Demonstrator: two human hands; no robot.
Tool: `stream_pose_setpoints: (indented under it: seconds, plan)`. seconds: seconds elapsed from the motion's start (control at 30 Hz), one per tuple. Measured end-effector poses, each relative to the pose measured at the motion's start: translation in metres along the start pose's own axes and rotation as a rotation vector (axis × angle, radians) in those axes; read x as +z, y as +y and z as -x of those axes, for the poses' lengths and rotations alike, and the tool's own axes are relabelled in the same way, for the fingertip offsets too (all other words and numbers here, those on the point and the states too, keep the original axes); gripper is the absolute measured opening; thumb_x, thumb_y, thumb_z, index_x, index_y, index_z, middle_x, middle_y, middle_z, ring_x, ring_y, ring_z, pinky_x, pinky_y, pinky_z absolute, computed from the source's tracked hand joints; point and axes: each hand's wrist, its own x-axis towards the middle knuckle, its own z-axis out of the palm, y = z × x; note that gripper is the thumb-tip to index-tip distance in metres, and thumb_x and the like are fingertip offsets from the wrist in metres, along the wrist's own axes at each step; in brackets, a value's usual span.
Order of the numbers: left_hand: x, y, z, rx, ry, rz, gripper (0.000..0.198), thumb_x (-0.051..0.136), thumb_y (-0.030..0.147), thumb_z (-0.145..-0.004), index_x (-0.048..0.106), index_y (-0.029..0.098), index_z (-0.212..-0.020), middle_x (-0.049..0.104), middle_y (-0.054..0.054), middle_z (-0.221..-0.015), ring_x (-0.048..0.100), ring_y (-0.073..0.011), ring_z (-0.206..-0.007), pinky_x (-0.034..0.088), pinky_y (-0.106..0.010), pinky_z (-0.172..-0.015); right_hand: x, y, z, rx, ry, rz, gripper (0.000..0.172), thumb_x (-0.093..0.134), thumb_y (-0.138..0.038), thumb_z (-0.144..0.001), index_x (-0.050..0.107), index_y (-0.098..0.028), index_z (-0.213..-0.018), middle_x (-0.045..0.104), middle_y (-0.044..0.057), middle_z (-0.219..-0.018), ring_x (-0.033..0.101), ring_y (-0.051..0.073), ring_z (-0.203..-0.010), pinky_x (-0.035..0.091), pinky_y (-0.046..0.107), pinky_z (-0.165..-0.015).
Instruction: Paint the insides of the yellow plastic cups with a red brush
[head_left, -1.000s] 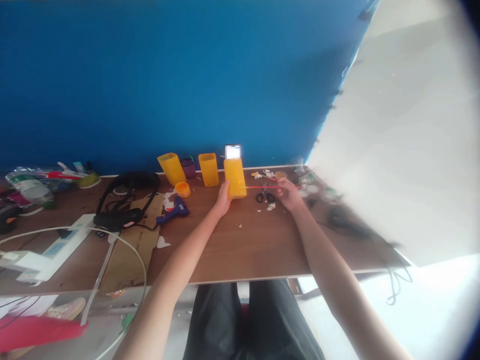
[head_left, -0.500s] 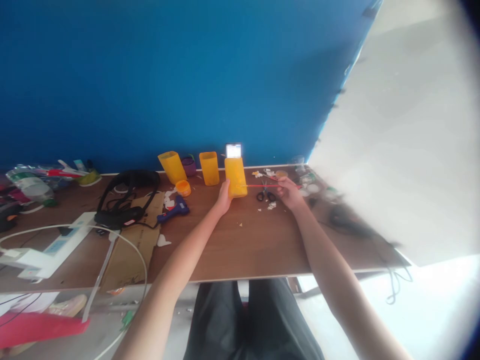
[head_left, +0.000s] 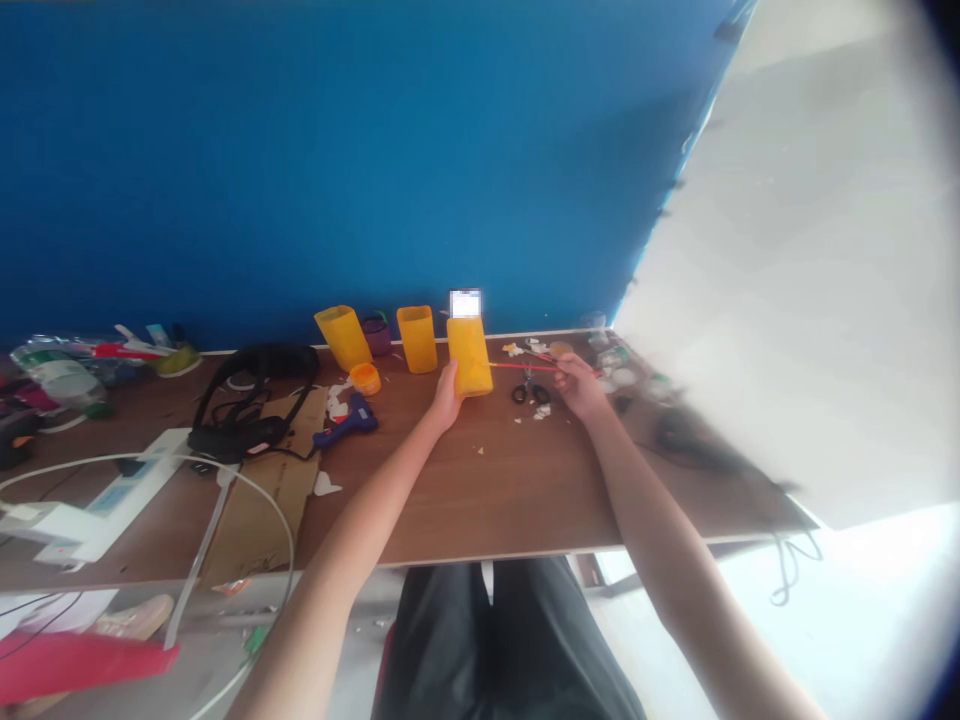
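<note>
My left hand (head_left: 446, 397) is closed on the lower left side of a yellow box-shaped container (head_left: 469, 355), holding it over the table. Pinched in my right hand (head_left: 576, 384) is a thin red paintbrush (head_left: 529, 367), whose tip meets the container's right face. Two more yellow containers stand to the left: an upright one (head_left: 418, 340) and a tilted one (head_left: 343, 337) beside a small orange paint jar (head_left: 365, 378). Black-handled scissors (head_left: 529, 391) lie below the brush. A lit phone screen (head_left: 465, 303) shows behind the held container.
White scraps (head_left: 541, 411) lie by the scissors. On the left are a blue glue gun (head_left: 347, 421), a black headset (head_left: 247, 410), cardboard (head_left: 262, 510), a white power strip (head_left: 127, 490) and a looping cable. A purple pot (head_left: 377, 335) stands near the blue wall (head_left: 450, 150).
The brush tip has moved slightly up on the container's face, and the brush tilts a little more. My left hand keeps its hold. The whole view has shifted slightly.
</note>
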Motion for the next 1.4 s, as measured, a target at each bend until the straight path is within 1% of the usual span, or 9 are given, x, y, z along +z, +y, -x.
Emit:
stream_pose_setpoints:
  seconds: [0.27, 0.4, 0.57, 0.67, 0.77, 0.9, 1.03, 1.27, 1.4]
  plan:
    - [0.0002, 0.0001, 0.0000, 0.002, -0.003, -0.013, 0.041, 0.052, 0.048, -0.095, 0.060, 0.024, -0.127, 0.066, -0.008, -0.128, 0.064, -0.0249, -0.112, 0.056, -0.037, -0.087, -0.0025, -0.0003, -0.0005, 0.010, 0.006, -0.005, 0.019, 0.058, -0.032, -0.096, 0.061, -0.013, -0.097, 0.058, -0.002, -0.079, 0.050, 0.005, -0.058, 0.045, 0.017, -0.051]
    - [0.0006, 0.0008, 0.0001, -0.012, -0.010, -0.008, 0.043, 0.052, 0.049, -0.094, 0.061, 0.023, -0.127, 0.065, -0.009, -0.128, 0.065, -0.0246, -0.111, 0.056, -0.037, -0.089, -0.0032, -0.0010, 0.0001, 0.024, 0.001, 0.007, 0.019, 0.058, -0.032, -0.096, 0.061, -0.013, -0.095, 0.058, -0.002, -0.078, 0.050, 0.005, -0.058, 0.045, 0.017, -0.052]
    - [0.0021, 0.0021, 0.0021, -0.006, -0.018, -0.012, 0.040, 0.048, 0.046, -0.097, 0.059, 0.022, -0.128, 0.065, -0.008, -0.128, 0.064, -0.0244, -0.111, 0.057, -0.038, -0.087, -0.0035, 0.0000, -0.0015, 0.025, 0.016, 0.010, 0.019, 0.058, -0.032, -0.096, 0.061, -0.013, -0.096, 0.058, -0.002, -0.078, 0.051, 0.005, -0.058, 0.045, 0.017, -0.052]
    - [0.0024, 0.0024, 0.0028, 0.002, -0.025, -0.009, 0.043, 0.049, 0.047, -0.096, 0.057, 0.021, -0.130, 0.064, -0.009, -0.129, 0.064, -0.0240, -0.112, 0.057, -0.037, -0.087, -0.0041, 0.0007, -0.0025, 0.016, 0.029, 0.003, 0.019, 0.058, -0.032, -0.096, 0.061, -0.013, -0.097, 0.058, -0.001, -0.079, 0.051, 0.005, -0.059, 0.046, 0.017, -0.052]
    - [0.0008, 0.0015, 0.0016, -0.003, -0.037, -0.007, 0.049, 0.051, 0.049, -0.095, 0.055, 0.021, -0.134, 0.062, -0.010, -0.133, 0.063, -0.0253, -0.113, 0.057, -0.039, -0.087, -0.0045, 0.0010, -0.0028, 0.010, 0.042, -0.002, 0.019, 0.059, -0.032, -0.096, 0.061, -0.013, -0.098, 0.059, -0.001, -0.081, 0.052, 0.005, -0.060, 0.046, 0.018, -0.052]
    - [-0.0021, -0.0006, -0.0016, -0.009, -0.013, -0.015, 0.050, 0.055, 0.052, -0.092, 0.056, 0.023, -0.133, 0.061, -0.010, -0.137, 0.062, -0.0274, -0.117, 0.057, -0.039, -0.086, -0.0042, 0.0009, -0.0033, 0.004, 0.056, -0.008, 0.019, 0.058, -0.032, -0.096, 0.061, -0.013, -0.099, 0.059, -0.001, -0.082, 0.053, 0.006, -0.061, 0.047, 0.018, -0.053]
    - [-0.0021, -0.0009, -0.0017, -0.012, 0.000, -0.029, 0.048, 0.057, 0.053, -0.090, 0.059, 0.024, -0.129, 0.063, -0.009, -0.133, 0.062, -0.0268, -0.119, 0.056, -0.039, -0.088, -0.0039, 0.0003, -0.0039, 0.003, 0.071, -0.018, 0.019, 0.059, -0.032, -0.096, 0.061, -0.013, -0.098, 0.059, 0.000, -0.082, 0.053, 0.006, -0.062, 0.047, 0.018, -0.054]
    - [0.0003, 0.0001, 0.0021, -0.014, 0.013, -0.031, 0.046, 0.060, 0.049, -0.090, 0.060, 0.022, -0.128, 0.066, -0.009, -0.125, 0.064, -0.0236, -0.113, 0.054, -0.035, -0.091, -0.0045, -0.0002, -0.0054, 0.007, 0.098, -0.040, 0.020, 0.058, -0.032, -0.096, 0.061, -0.013, -0.100, 0.059, 0.000, -0.083, 0.053, 0.006, -0.062, 0.047, 0.018, -0.054]
    - [0.0018, 0.0012, 0.0037, -0.012, -0.008, -0.032, 0.045, 0.060, 0.047, -0.091, 0.059, 0.021, -0.128, 0.066, -0.010, -0.124, 0.063, -0.0242, -0.114, 0.054, -0.034, -0.090, -0.0040, -0.0006, -0.0060, 0.002, 0.108, -0.052, 0.019, 0.059, -0.032, -0.096, 0.061, -0.013, -0.100, 0.060, 0.000, -0.083, 0.054, 0.006, -0.063, 0.048, 0.019, -0.055]
